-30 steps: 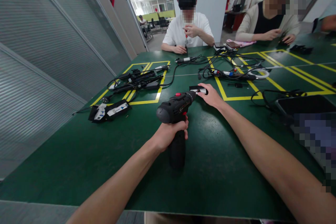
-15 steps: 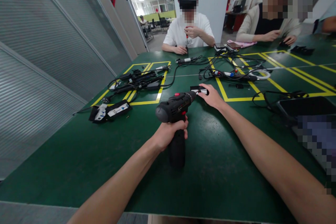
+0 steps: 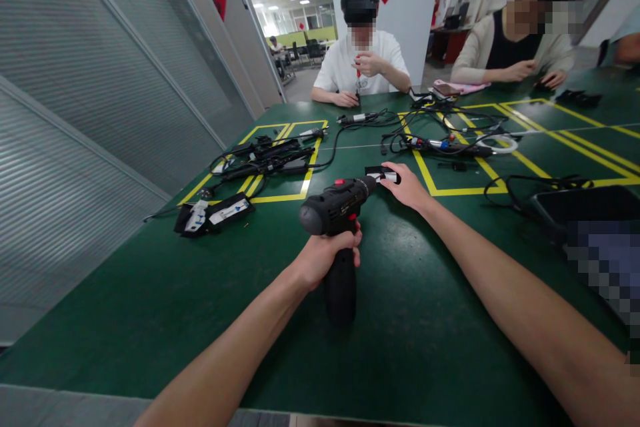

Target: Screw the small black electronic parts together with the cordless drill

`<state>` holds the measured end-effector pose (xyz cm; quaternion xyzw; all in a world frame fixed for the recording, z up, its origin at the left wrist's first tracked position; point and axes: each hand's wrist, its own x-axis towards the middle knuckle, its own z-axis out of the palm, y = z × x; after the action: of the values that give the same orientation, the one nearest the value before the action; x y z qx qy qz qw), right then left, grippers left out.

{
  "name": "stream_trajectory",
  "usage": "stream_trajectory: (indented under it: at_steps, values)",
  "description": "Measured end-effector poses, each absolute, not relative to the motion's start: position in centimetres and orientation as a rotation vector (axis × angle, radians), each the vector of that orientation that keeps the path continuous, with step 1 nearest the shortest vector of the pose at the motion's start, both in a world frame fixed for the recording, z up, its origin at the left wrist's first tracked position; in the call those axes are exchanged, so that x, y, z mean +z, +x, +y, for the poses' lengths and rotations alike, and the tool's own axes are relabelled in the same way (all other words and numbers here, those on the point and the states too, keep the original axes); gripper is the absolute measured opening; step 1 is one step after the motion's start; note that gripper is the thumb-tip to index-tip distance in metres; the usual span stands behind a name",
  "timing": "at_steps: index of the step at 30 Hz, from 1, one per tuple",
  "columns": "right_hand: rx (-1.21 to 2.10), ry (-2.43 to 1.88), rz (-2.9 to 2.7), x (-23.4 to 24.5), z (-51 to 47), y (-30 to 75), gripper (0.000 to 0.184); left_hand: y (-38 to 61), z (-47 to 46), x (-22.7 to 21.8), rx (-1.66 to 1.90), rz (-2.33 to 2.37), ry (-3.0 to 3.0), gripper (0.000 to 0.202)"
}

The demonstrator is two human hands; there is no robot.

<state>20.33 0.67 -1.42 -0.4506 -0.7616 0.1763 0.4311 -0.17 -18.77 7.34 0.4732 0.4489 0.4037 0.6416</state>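
Observation:
My left hand (image 3: 333,250) is wrapped round the grip of a black cordless drill (image 3: 334,207) with red buttons. The drill's chuck points away from me, at a small black case with a white part inside (image 3: 374,171). Fingers of my right hand (image 3: 404,183) grip the right end of that case on the green table (image 3: 400,280). The drill's front hides part of the case, so I cannot tell whether a bit touches it. To the left lies another open black case (image 3: 215,213) with white parts in it.
Black cables and adapters (image 3: 273,157) lie within yellow tape on the left. More cables and a tool-like black piece (image 3: 445,145) lie on the right. A dark flat device (image 3: 590,203) rests at the right edge. Two people (image 3: 363,60) sit across the table, one handling a red-handled screwdriver.
The whole view has shifted slightly, with things appearing a little lower and to the right. Both hands keep their holds on the drill and the case.

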Motion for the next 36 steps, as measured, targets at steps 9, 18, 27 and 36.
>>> stream_trajectory:
  at_steps: [9, 18, 27, 36]
  values:
    - [0.432, -1.117, -1.904, -1.40, 0.56, 20.28, 0.045, -0.22, -18.74, 7.50, 0.921, 1.058, 1.039, 0.025]
    - [0.435, -1.135, -1.905, -1.45, 0.70, 20.32, 0.045, -0.63, -18.63, 7.08, 0.946, 0.997, 1.006, 0.026]
    - [0.418, -1.125, -1.911, -1.41, 0.65, 20.36, 0.045, -0.53, -18.73, 6.96, 0.947, 1.001, 0.999, 0.026]
    - [0.431, -1.119, -1.914, -1.42, 0.59, 20.43, 0.045, -0.40, -18.79, 7.13, 0.954, 1.008, 1.001, 0.027]
